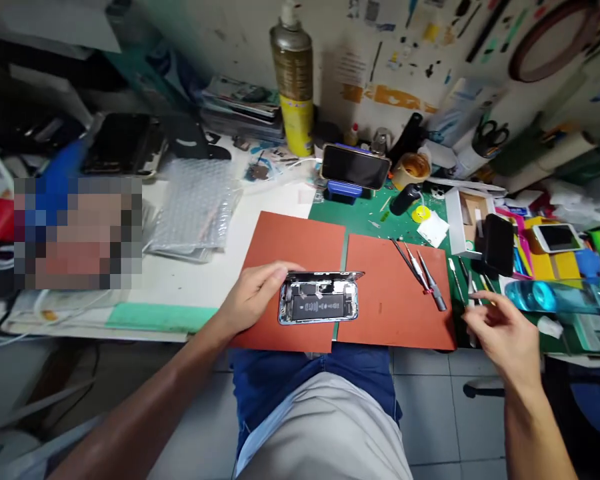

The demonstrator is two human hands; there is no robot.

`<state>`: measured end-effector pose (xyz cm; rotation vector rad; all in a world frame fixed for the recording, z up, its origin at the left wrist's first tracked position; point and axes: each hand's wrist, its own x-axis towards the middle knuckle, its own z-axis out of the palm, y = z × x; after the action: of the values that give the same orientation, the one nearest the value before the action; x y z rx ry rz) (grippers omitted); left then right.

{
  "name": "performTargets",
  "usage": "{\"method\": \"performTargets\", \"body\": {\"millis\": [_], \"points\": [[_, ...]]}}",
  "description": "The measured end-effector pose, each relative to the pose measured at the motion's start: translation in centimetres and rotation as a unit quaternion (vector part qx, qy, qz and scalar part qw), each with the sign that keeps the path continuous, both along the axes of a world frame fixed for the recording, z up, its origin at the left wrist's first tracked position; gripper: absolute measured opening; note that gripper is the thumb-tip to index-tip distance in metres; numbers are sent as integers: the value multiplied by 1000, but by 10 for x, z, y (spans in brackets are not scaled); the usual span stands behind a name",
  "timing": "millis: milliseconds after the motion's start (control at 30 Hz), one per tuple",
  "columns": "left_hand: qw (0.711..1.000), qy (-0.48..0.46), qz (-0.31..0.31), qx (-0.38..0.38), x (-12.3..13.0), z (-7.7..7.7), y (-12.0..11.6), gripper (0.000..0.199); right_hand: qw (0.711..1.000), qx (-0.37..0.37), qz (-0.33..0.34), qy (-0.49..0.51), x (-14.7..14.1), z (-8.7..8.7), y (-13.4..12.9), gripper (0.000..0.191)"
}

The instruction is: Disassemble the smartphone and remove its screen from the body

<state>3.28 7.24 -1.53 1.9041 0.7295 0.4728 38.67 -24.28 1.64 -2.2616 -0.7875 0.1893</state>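
An opened phone point(319, 307) lies on the left red-brown mat point(295, 240), its battery and inner parts showing. Its screen panel point(325, 275) is tilted up along the far edge, and my left hand point(253, 293) is closed on that panel's left end. Off the right mat's edge, my right hand point(505, 333) is at a slim metallic tool point(471, 293), thumb and forefinger closed round it. Tweezers point(415, 263) and a grey-handled tool point(433, 283) rest on the right mat point(380, 307).
A phone on a blue stand point(355, 167) and a spray can point(294, 87) stand at the back. Bubble wrap point(193, 203) lies left. A white box point(465, 223), a dark phone point(499, 244) and a blue bottle point(560, 295) are on the right.
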Motion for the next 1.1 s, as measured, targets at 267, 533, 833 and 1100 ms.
{"method": "performTargets", "body": {"millis": [267, 533, 833, 1100], "points": [[999, -46, -26, -9, -1, 0, 0, 52, 908, 239, 12, 344, -68, 25, 8, 30], [998, -38, -36, -18, -2, 4, -3, 49, 963, 126, -36, 235, -88, -14, 47, 31], [998, -54, -21, -6, -4, -2, -5, 38, 865, 230, -7, 446, -144, -3, 103, 29], [994, -76, -64, 38, -6, -3, -3, 36, 872, 217, -18, 438, -177, -23, 131, 29]]}}
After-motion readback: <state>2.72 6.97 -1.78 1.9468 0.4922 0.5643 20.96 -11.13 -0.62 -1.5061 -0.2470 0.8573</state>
